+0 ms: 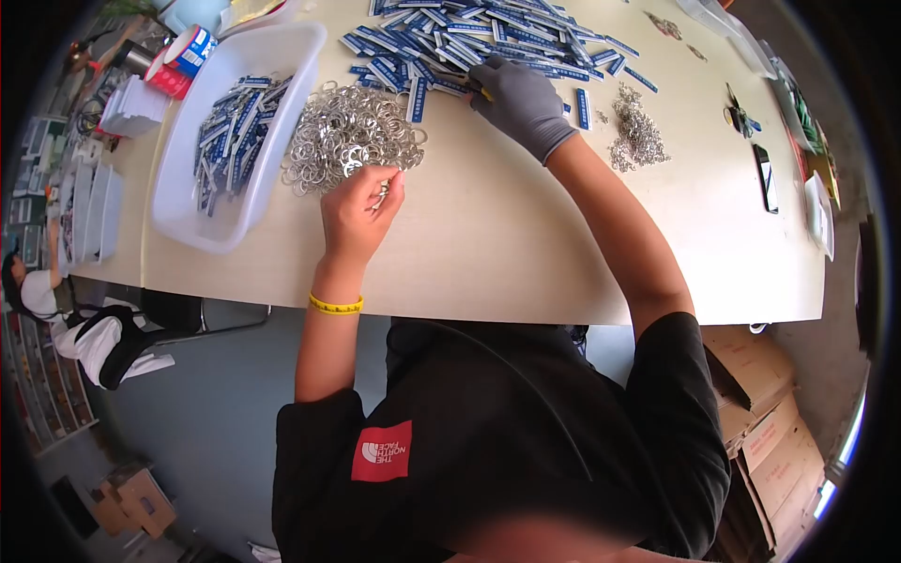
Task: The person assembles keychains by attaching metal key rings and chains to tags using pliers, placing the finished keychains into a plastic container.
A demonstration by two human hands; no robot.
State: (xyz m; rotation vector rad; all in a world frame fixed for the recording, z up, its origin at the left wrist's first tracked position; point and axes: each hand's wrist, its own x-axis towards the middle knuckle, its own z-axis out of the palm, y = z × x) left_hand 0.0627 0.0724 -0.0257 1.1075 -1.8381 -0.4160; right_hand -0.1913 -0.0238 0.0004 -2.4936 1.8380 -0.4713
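Note:
My left hand [358,214], bare with a yellow wristband, is closed in a pinch at the near edge of a heap of silver split rings [343,131]. Shiny metal ring shapes show between its thumb and fingers. In a grey glove, my right hand [522,101] reaches to the near edge of a pile of blue-and-white printed tags [488,38]. Its fingers are curled, with a small yellow bit showing by them; what they hold is mostly hidden. One blue tag [583,109] lies just right of the glove.
A white plastic bin [282,150] with more tags stands at left. Small metal chain pieces [638,129] are heaped at right, near a black phone-like object [765,178] and pliers [740,113]. Cardboard boxes [765,432] stand below. Another person [42,293] sits far left.

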